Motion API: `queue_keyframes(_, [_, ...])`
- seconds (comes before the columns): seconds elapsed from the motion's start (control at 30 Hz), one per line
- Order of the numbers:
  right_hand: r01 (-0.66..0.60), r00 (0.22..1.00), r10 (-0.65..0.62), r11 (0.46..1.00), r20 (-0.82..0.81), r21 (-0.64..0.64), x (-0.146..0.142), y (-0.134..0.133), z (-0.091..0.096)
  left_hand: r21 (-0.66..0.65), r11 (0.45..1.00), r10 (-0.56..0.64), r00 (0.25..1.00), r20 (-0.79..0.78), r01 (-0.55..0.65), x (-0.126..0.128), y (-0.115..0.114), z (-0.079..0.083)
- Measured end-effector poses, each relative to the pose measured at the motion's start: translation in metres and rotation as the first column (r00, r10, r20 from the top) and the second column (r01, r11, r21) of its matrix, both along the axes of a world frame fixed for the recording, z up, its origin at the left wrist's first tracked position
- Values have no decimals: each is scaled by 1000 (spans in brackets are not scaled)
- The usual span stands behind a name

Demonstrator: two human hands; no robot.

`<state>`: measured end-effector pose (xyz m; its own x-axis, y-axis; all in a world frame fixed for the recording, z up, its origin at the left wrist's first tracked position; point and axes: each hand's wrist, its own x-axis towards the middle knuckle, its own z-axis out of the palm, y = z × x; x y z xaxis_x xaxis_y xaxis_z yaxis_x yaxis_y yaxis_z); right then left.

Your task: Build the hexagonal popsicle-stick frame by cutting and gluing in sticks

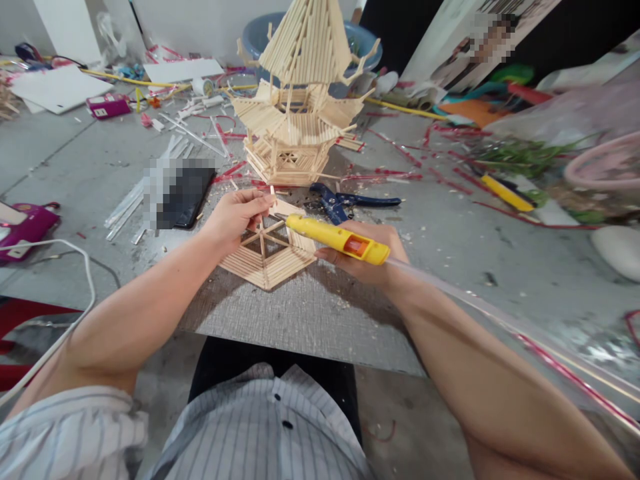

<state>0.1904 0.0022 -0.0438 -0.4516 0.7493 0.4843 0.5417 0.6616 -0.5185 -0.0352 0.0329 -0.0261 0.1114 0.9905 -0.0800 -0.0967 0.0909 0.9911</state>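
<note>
Texts, labels — none legible | brands, numbers, signs — none legible in view

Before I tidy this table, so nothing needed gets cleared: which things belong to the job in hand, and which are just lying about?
Apparently in the job:
yellow glue gun, in the right hand
small wooden stick, in the left hand
hexagonal stick panel, beneath the hands
stick pagoda and blue clippers, probably, though untouched

Apparently just lying about:
dark phone
white sheets
blue basin

Glue gun (320,232) in right hand (377,272) above hexagonal frame (250,268)
</note>
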Motion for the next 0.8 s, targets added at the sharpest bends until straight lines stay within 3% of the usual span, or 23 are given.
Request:
queue_keyframes(0.3, [-9,1000,9,999,11,36,1,0,0,-13,1000,2,1000,-1,-2,0,1,-1])
queue_keyframes(0.67, [64,998,-63,995,15,-78,0,-2,3,-8,1000,-17,1000,14,17,-1,1,-1])
queue_keyframes(0.8, [48,999,-48,997,-1,-66,0,-2,4,-17,1000,-18,1000,22,19,-1,1,0])
